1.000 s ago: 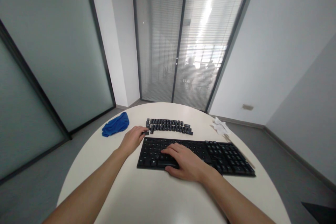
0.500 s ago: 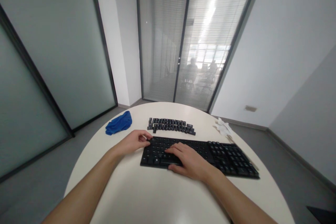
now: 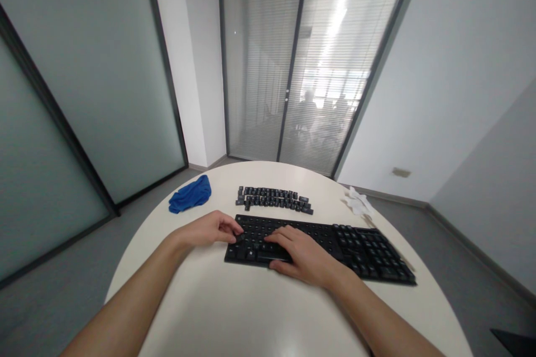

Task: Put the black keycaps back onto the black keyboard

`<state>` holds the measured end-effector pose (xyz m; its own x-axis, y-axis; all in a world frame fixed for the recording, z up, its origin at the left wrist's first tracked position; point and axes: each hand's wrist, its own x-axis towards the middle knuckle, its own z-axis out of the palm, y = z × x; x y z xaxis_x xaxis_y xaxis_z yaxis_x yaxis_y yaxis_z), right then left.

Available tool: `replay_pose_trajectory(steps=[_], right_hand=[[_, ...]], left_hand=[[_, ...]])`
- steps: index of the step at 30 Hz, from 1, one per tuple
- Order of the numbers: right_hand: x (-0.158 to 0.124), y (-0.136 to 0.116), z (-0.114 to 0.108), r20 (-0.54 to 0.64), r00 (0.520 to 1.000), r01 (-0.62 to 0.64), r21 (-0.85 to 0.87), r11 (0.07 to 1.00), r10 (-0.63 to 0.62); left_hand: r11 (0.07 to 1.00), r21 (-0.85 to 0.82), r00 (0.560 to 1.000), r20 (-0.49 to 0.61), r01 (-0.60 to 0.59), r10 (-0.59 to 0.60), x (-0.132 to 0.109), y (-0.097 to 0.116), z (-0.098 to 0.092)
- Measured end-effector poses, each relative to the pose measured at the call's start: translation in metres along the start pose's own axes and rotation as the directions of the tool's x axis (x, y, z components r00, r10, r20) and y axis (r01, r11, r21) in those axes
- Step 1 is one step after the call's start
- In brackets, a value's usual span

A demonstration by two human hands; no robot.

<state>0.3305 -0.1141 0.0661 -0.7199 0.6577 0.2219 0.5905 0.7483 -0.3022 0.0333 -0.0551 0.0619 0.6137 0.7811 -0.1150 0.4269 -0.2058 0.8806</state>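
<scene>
A black keyboard point(image 3: 310, 234) lies across the table in front of me. Many keycaps are off its left and middle part, while its right end still carries its keys. At its left edge, my left hand point(image 3: 213, 228) has thumb and index finger pinched at a dark keycap point(image 3: 240, 238), partly hidden by the fingers. My right hand point(image 3: 299, 254) rests over the front middle of the keyboard, fingers stretched out on top and thumb apart at the front edge. Behind the keyboard, loose black keycaps point(image 3: 274, 198) stand in rows.
A crumpled blue cloth point(image 3: 190, 194) lies on the left of the round white table point(image 3: 218, 312). White crumpled tissue point(image 3: 358, 201) sits at the right rim, with a thin stick-like thing running behind the keyboard's right end. Glass partitions and walls surround the table.
My left hand has moved slightly down and toward the front along the keyboard's left edge, exposing its back left corner. My right hand stays almost in place.
</scene>
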Motion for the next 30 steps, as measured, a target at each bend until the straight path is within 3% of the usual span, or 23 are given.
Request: replay_pose_trajectory(steps=[10, 21, 30], right_hand=[[-0.001, 0.0, 0.0, -0.003, 1.0, 0.002, 0.004, 1.0, -0.001], [0.0, -0.001, -0.001, 0.002, 1.0, -0.004, 0.001, 1.0, 0.004], [0.003, -0.011, 0.005, -0.028, 0.999, -0.023, -0.087, 0.996, 0.021]], left_hand=[[0.998, 0.053, 0.999, 0.021, 0.038, -0.039, -0.002, 0.003, 0.002], [0.975, 0.175, 0.99, 0.069, -0.134, 0.124, -0.006, 0.019, 0.011], [0.99, 0.116, 0.996, 0.052, -0.074, 0.068, -0.002, 0.01, 0.012]])
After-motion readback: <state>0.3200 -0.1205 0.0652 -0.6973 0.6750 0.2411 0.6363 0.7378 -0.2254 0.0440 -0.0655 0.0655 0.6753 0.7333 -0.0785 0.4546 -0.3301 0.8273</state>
